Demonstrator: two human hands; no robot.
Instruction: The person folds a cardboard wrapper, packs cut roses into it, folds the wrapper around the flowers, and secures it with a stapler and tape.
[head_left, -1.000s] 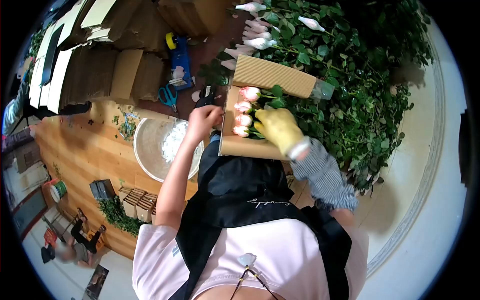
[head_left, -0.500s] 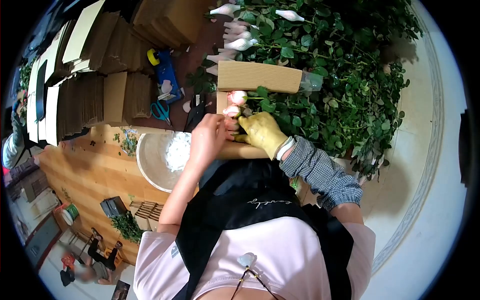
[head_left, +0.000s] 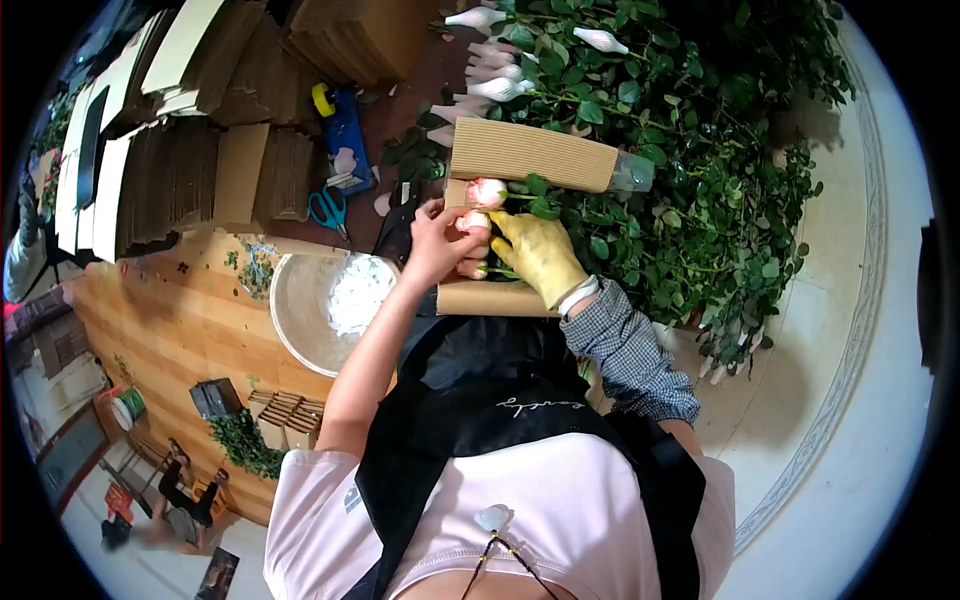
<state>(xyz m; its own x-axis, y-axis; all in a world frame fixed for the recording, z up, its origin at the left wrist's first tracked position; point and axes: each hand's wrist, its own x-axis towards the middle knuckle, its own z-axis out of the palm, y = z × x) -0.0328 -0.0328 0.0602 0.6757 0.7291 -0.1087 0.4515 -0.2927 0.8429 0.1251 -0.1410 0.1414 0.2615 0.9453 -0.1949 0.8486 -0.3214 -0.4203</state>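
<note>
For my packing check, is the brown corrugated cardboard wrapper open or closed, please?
The wrapper is open: pale pink roses show between its separated sides.

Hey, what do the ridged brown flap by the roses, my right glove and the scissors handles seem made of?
Ridged flap: looks like matte corrugated cardboard, judging by its brown colour and parallel ribs. Glove: perhaps rubber or coated fabric, dull yellow with dark smudges. Scissors handles: probably plastic, from their even teal colour; finish too small to judge.

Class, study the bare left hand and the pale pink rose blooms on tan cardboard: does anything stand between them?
Nothing visible: the bare left hand touches the pale pink rose blooms. The yellow-gloved right hand is on their stem side, not between.
</note>
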